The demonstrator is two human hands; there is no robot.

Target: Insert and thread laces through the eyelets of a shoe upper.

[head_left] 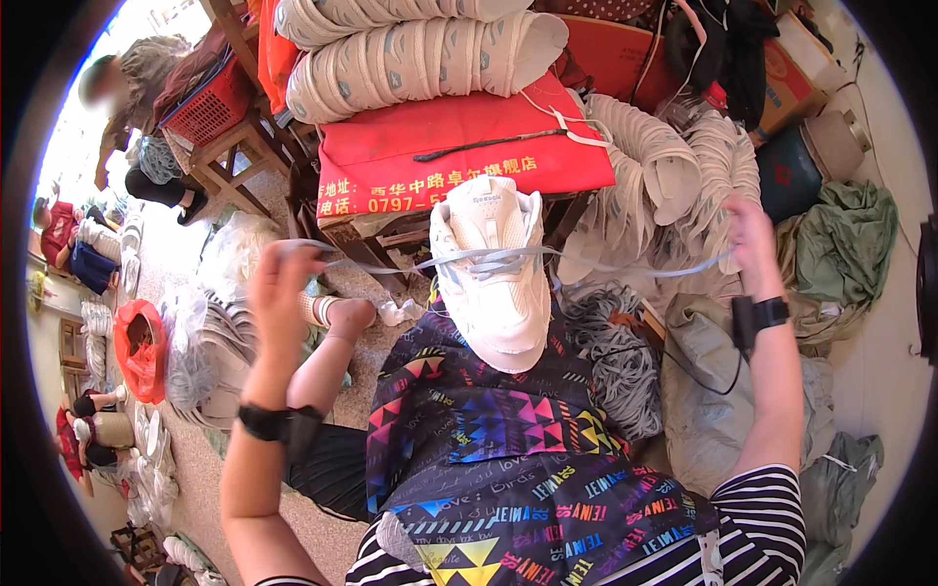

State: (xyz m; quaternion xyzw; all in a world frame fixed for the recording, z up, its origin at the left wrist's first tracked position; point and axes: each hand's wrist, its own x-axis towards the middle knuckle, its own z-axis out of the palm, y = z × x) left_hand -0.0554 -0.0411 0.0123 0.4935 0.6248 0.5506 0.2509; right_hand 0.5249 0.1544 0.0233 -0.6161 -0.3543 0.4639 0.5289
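A white sneaker (500,311) rests between my knees over the patterned apron (528,420), its toe pointing toward me. A pale grey-blue shoelace (625,268) runs across it, threaded at the front, with both ends drawn out sideways. Out to the left, my left hand (278,283) is closed on one end. My right hand (750,239) pinches the other end, raised at the right beside the stacked shoe uppers. Both hands are well apart from the sneaker. The lace sags slightly on the right.
Ahead stands a table with a red cloth (440,146), a thin dark tool (489,146) and rows of nested shoe uppers (420,68). More uppers (645,161) hang at its right. A bundle of grey laces (620,361) lies right of my lap. Other people sit at the left.
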